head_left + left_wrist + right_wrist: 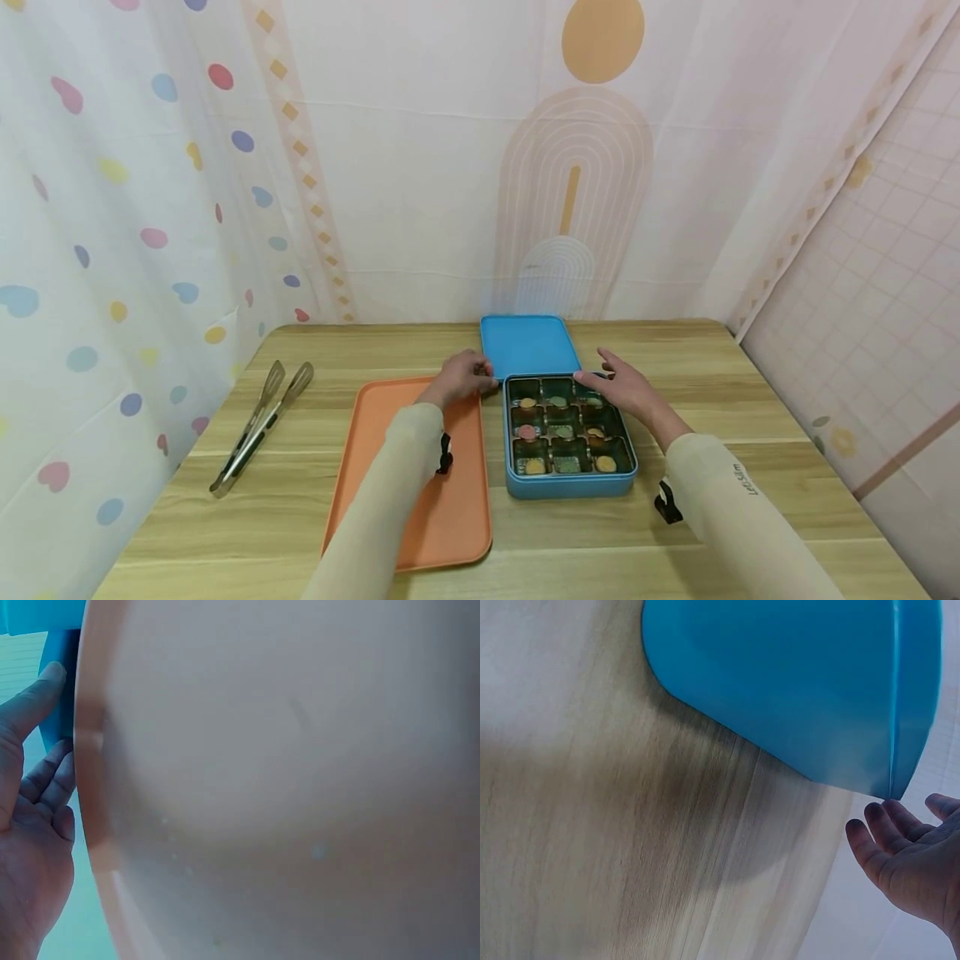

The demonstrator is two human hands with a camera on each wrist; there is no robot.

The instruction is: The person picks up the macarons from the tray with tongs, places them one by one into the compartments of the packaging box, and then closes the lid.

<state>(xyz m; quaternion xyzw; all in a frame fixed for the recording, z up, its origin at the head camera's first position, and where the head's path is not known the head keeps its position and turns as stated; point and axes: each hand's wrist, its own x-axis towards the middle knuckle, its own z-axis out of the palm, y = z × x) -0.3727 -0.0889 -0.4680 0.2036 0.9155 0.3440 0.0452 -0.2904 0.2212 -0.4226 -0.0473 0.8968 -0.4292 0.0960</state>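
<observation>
A blue square tin (572,486) sits uncovered, its dark compartments holding small round pieces (527,432) in yellow, green and red. Behind it on the table lies its blue lid (527,343). My left hand (460,377) is by the lid's near left corner, above the orange tray's far edge; in the left wrist view its thumb and loosely bent fingers are beside the blue lid (54,712), and contact is unclear. My right hand (628,389) is at the tin's far right corner, fingers spread; the right wrist view shows its fingertips close to the blue tin (795,690).
An orange tray (450,517) lies left of the tin, partly under my left forearm. Metal tongs with dark grips (258,427) rest on the wooden table (720,375) at the far left. A patterned curtain (420,208) hangs behind the table.
</observation>
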